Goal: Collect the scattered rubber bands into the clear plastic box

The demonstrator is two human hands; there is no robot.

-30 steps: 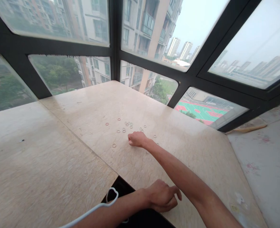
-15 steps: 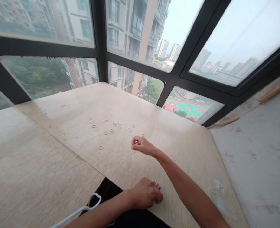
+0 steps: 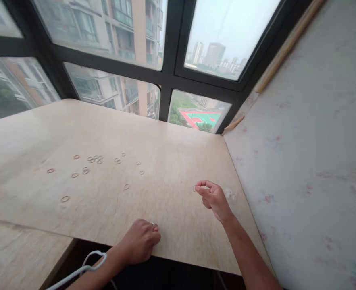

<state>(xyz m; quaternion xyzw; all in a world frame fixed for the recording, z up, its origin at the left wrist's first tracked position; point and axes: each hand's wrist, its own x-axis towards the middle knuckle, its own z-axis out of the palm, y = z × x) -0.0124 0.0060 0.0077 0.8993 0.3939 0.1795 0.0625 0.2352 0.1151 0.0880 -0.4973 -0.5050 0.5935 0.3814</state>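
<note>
Cream with faint veins, the tabletop spreads out below us, running up to a black window frame. Over its right part we see the right hand, its thumb and forefinger pinched narrow on a thin ring that pokes out to the left of the fingertips. We see the other fingers of that hand curled in toward the palm.

Nearer to us, at the front edge of the table, we find the left hand, back upward and fingers bent inward. A pale band shows at those fingers; we cannot tell whether it is worn or gripped, nor what the hidden fingertips are doing.

Off to the left, well apart from the right hand, we make out more thin rings lying scattered and flat. Two are reddish: a red ring farther left and another a little beyond it. Toward the middle of the scatter several rings lie bunched together, with a few single ones around them. A lone dull ring lies between the bunch and the hands.

Just beside the right hand, close to the flowered wall, we notice a small whitish thing, too blurred to name. A white cord loops by the left forearm.
</note>
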